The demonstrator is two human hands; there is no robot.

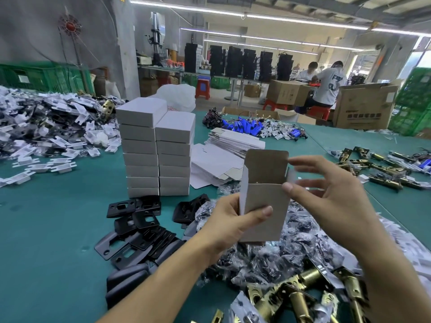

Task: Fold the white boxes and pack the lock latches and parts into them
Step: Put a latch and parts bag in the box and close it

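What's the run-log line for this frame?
phase: box folding | left hand: grips white box upright, top open | right hand: fingers extended at box top | contents: not visible

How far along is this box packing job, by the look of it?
Done: two stacks of closed white boxes stand on the table. In hand: the left hand holds an open box upright, the right hand at its top flaps. Left: a pile of flat box blanks, plus loose brass latches, black plates and bagged parts.
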